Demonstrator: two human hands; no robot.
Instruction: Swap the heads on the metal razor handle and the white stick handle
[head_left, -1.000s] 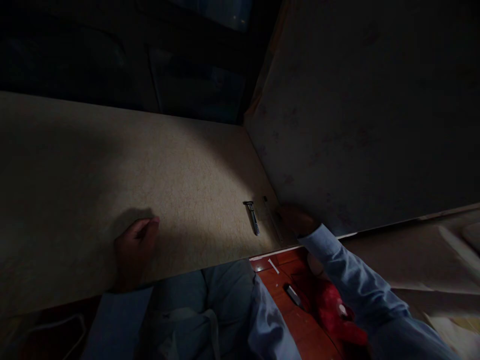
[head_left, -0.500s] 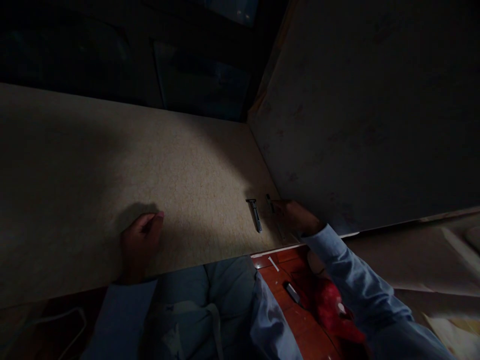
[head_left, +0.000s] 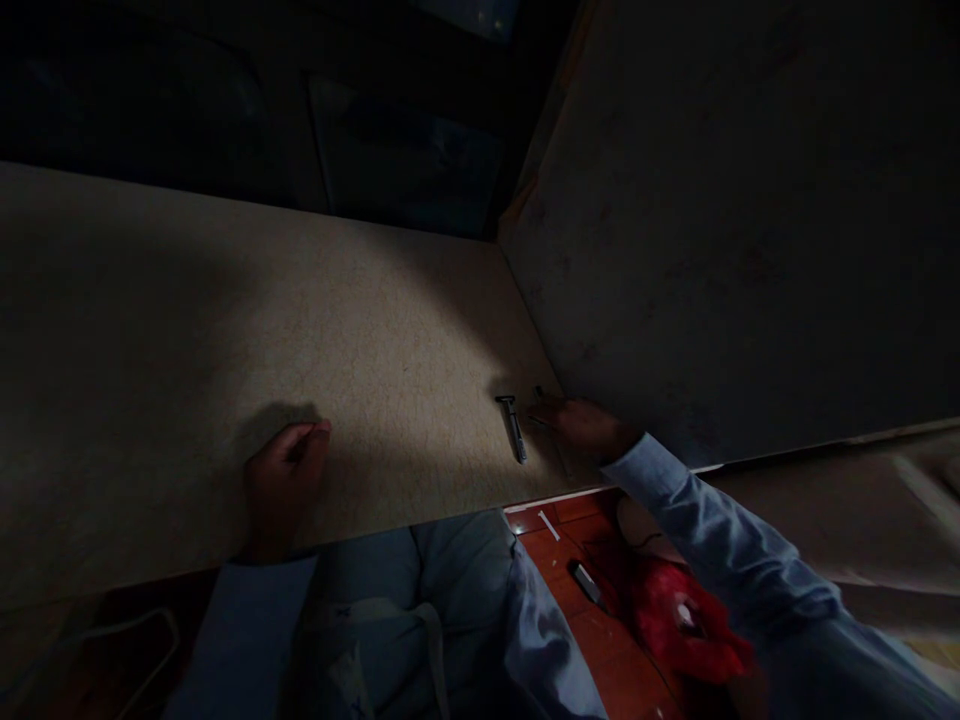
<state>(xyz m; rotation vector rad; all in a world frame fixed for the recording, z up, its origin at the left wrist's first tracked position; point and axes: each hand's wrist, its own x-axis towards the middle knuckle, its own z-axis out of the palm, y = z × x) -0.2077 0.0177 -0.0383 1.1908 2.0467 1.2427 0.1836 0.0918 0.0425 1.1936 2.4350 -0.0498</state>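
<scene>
A dark safety razor (head_left: 514,428) lies on the pale tabletop (head_left: 390,370), its head toward the back. Just right of it is my right hand (head_left: 576,425), low over the table with its fingers bent together. A small dark piece shows at the fingertips, too dim to name, and the palm side is hidden. Beyond those fingers, a short dark object (head_left: 538,390) shows partly. My left hand (head_left: 286,475) rests curled on the left part of the table, thumb against the fingers, with nothing visible in it.
A dark wall panel (head_left: 720,300) rises along the table's right side. Dark window panes (head_left: 405,150) stand behind. Below the front edge, the reddish floor (head_left: 547,570) holds a dark-and-white object (head_left: 587,582), a white strip (head_left: 549,526) and a red bag-like thing (head_left: 682,620).
My right hand has shifted slightly left toward the razor, and its fingers now cover more of the small dark object beside it. My left hand stays curled in place.
</scene>
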